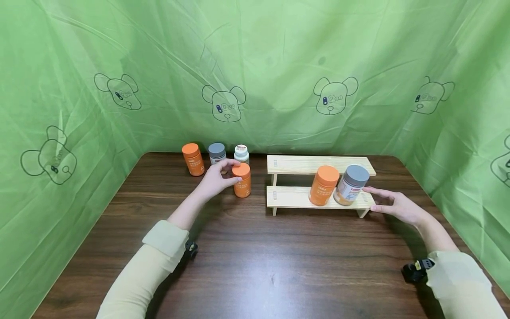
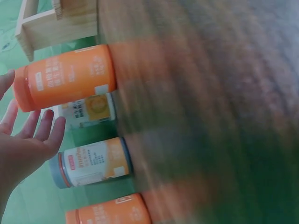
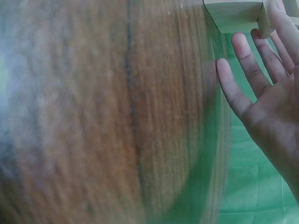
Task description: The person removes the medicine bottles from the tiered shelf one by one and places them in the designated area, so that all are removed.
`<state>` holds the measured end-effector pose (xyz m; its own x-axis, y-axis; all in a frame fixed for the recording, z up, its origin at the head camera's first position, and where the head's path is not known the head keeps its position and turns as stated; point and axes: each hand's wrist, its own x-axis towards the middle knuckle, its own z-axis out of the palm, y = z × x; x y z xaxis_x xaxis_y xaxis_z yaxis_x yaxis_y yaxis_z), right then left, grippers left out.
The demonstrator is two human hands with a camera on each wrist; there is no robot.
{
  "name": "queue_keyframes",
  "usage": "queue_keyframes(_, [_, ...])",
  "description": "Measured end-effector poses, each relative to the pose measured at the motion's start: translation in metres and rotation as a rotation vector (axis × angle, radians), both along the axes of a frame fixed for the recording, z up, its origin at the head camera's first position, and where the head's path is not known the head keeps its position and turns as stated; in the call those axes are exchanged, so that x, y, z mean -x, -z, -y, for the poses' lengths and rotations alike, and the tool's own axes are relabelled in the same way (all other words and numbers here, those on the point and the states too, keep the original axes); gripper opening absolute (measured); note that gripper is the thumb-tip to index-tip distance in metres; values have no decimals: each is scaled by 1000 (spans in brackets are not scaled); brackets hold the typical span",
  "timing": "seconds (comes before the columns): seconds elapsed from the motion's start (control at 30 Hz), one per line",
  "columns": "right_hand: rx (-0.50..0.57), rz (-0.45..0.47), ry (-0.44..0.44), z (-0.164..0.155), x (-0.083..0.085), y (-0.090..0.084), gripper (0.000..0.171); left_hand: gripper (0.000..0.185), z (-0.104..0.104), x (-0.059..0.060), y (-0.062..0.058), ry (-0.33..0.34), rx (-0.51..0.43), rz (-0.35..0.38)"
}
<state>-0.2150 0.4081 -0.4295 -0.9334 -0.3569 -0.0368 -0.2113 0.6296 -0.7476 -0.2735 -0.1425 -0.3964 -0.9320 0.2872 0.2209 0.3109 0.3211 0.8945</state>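
In the head view, my left hand (image 1: 215,179) reaches to an orange bottle (image 1: 242,186) standing upright on the table. Its thumb and index finger lie either side of the orange lid's left part, and the left wrist view shows the other fingers (image 2: 44,126) spread loosely beside the lid. My right hand (image 1: 398,207) is at the right end of a two-step wooden shelf (image 1: 291,198), fingers extended. Its fingertips come close to a grey-lidded bottle (image 1: 349,190) on the lower step. Left of that bottle stands another orange bottle (image 1: 322,188).
Behind my left hand stand an orange bottle (image 1: 193,161), a grey-lidded bottle (image 1: 217,152) and a small white-capped bottle (image 1: 241,153), partly hidden. The shelf's upper step (image 1: 318,165) rises behind the lower one. Green cloth (image 1: 279,119) surrounds the brown wooden table (image 1: 255,257).
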Motion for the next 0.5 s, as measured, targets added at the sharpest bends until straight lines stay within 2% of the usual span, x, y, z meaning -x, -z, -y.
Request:
queue_keyframes(0.13, [-1, 6, -1, 0, 0, 1, 58, 45, -1, -6, -14, -6, 29, 5])
queue_keyframes(0.37, [1, -2, 0, -1, 1, 2, 57, 42, -9, -32, -53, -11, 90, -36])
queue_keyframes(0.5, [10, -4, 3, -2, 1, 2, 56, 44, -12, -24, -48, -26, 80, -59])
